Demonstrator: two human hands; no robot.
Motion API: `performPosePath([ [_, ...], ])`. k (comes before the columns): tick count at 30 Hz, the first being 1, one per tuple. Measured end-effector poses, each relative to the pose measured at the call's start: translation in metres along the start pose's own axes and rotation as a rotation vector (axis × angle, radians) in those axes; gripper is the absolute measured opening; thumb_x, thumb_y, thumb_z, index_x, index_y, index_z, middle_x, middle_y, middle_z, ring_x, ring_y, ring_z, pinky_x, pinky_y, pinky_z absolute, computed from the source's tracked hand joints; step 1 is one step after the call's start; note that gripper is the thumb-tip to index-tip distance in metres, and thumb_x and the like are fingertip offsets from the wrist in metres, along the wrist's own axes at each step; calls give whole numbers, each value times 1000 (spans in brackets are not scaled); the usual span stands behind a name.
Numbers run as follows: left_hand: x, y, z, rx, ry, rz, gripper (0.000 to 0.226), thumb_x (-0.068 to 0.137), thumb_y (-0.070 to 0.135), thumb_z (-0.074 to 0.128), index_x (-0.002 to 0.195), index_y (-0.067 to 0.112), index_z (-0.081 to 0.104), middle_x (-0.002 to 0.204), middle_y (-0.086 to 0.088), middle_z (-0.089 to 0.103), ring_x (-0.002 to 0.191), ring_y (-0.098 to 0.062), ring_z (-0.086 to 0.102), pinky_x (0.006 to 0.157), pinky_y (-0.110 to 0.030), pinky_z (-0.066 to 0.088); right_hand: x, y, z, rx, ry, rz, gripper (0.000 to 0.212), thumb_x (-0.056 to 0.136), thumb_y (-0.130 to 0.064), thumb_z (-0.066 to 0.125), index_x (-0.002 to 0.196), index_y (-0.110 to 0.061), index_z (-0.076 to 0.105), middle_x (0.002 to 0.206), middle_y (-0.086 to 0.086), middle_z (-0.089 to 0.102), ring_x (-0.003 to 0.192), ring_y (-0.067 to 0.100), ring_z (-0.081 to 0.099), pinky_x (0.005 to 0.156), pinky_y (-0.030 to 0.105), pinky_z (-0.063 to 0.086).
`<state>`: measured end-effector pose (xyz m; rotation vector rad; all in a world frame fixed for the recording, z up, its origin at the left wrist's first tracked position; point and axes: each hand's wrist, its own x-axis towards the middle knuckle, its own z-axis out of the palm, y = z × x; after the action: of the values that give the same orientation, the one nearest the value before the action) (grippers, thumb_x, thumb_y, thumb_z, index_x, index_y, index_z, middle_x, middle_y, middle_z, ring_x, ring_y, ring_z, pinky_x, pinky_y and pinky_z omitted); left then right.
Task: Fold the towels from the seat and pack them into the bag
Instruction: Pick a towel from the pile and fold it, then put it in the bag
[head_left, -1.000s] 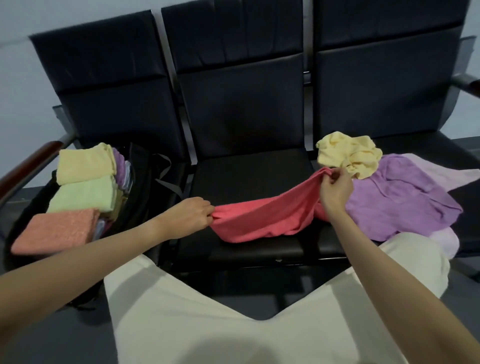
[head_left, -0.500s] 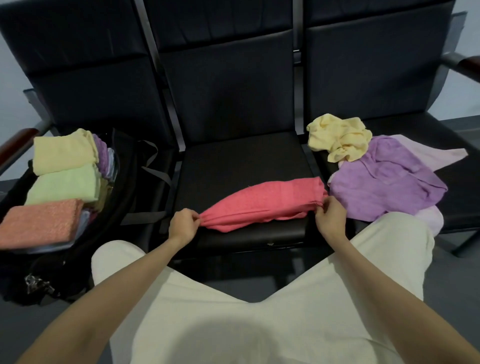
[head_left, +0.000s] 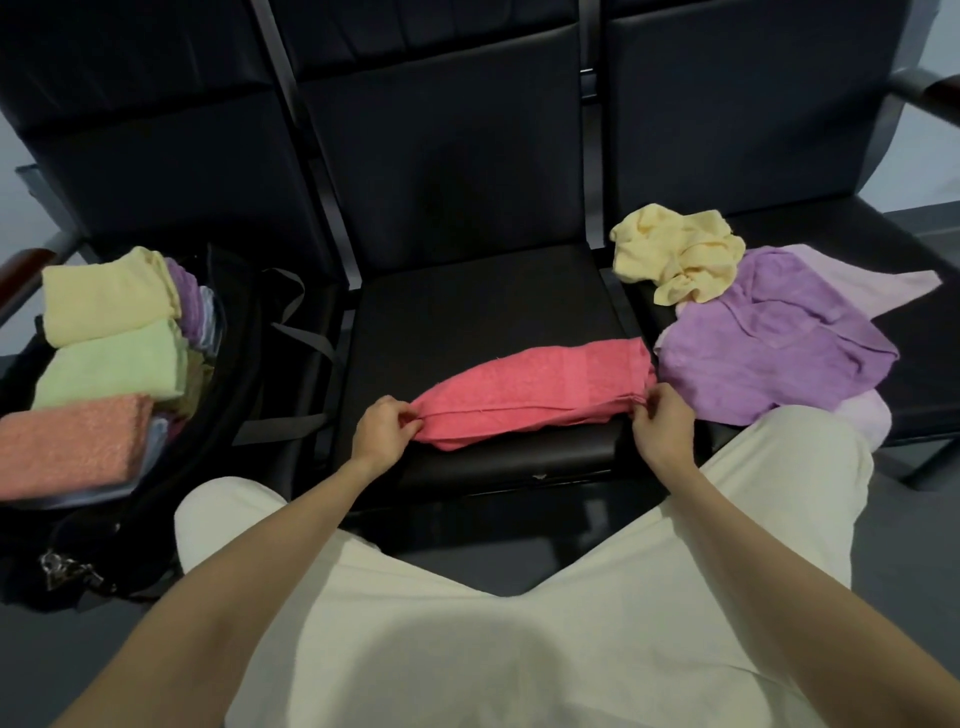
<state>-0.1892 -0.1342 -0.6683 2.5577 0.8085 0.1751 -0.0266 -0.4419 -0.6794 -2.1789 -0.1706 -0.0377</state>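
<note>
Black padded seat carries the pink terry towel, folded long. The left hand pinches its left end, the right hand its right end. Crumpled yellow towel and purple towel lie right; the bag with folded towels stands left.
</note>
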Motion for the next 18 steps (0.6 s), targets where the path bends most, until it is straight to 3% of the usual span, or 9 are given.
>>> performPosePath([
  [6, 9, 10, -7, -244, 97, -173, 4, 83, 13, 68, 79, 13, 70, 77, 0, 67, 80, -21, 66, 69, -24, 43, -1, 2, 0, 11, -9, -11, 6, 89, 1, 55, 92, 5, 58, 91, 21, 64, 81, 29, 58, 71, 26, 35],
  [10, 11, 7, -28, -170, 273, -240, 11, 76, 20, 72, 77, 14, 63, 71, 2, 64, 70, -17, 59, 67, -29, 47, -1, 0, -2, 61, -7, -15, 8, 89, 1, 55, 94, 3, 60, 94, 19, 66, 84, 27, 58, 75, 27, 38],
  [14, 10, 0, -39, -176, 238, -325, 11, 76, 17, 72, 76, 11, 62, 67, 1, 61, 69, -19, 60, 65, -29, 45, 1, -9, -6, 111, 25, -12, 10, 89, -1, 56, 96, 2, 61, 96, 18, 66, 84, 24, 58, 75, 25, 36],
  [18, 6, 8, -48, -469, 197, -533, 10, 79, 8, 72, 74, 7, 63, 65, -8, 67, 62, -18, 65, 65, -30, 56, 5, -19, -15, 114, 78, -43, 10, 89, -5, 57, 95, 3, 62, 94, 20, 65, 87, 32, 60, 73, 25, 33],
])
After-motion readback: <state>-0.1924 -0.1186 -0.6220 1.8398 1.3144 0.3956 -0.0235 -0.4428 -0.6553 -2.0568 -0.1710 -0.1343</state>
